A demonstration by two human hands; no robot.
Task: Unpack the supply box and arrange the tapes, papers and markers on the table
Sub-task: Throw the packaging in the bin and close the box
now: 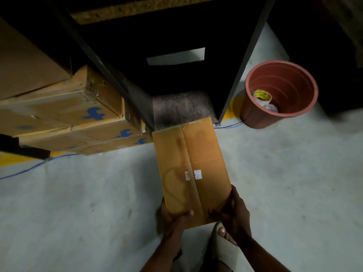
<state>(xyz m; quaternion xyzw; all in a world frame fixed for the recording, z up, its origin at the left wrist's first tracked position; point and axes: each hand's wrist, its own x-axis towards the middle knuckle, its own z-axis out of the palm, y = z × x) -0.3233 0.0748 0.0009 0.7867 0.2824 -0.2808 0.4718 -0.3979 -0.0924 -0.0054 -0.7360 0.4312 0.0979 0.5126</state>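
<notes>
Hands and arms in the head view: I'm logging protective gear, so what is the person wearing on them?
Nothing shows on the left hand or the right hand: no gloves, rings, watch or bands. Both forearms are bare down to the frame's edge, with no sleeve in view.

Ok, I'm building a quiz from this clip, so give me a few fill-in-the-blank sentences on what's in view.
1. Both hands, left and right, grip the near end of a closed cardboard ____.
2. The tape rolls lie inside a reddish plastic ____.
3. The stacked cartons at the left carry ____ printed logos.

Missing words: box; bucket; blue
</notes>
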